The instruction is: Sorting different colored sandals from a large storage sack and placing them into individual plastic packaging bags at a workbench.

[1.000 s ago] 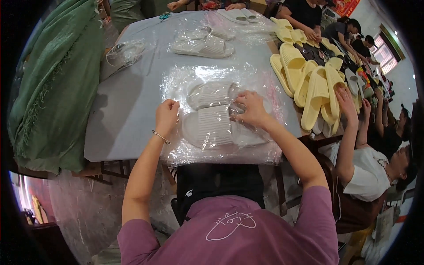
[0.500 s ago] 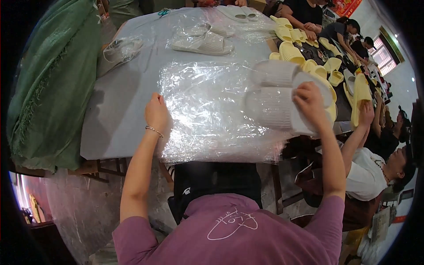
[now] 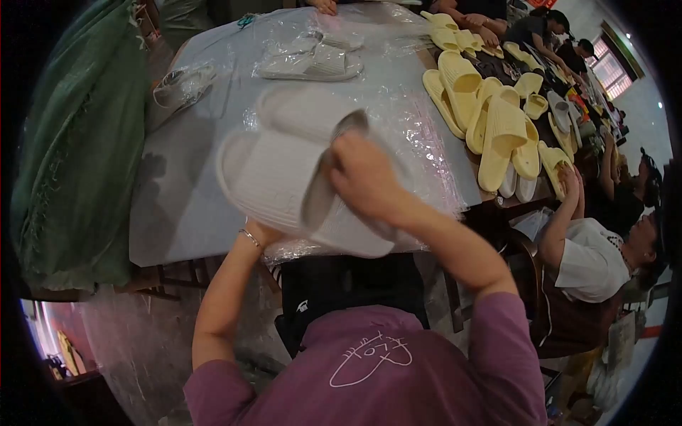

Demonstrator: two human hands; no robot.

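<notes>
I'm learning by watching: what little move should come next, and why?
Perhaps ease the pale grey ribbed slippers down onto the clear crinkled plastic: they seem held above it by the right grip, with the left grip partly hidden beneath.

Open lane: left part of tabletop [image 3: 177, 188], bounded outward by green sack [image 3: 78, 149]. Obstacles: yellow slippers [image 3: 507, 128] along right side; plastic-wrapped slippers [image 3: 329, 64] at far centre. Middle obstructed by pale-grey slippers [image 3: 273, 174] in right hand [image 3: 364, 174].

Grey slide sandals [image 3: 273, 174] show matt, ribbed surfaces, apparently foam plastic though blurred; clear plastic sheeting [image 3: 426, 149], glossy, crinkled; green woven cloth [image 3: 78, 163], rough, frayed.
</notes>
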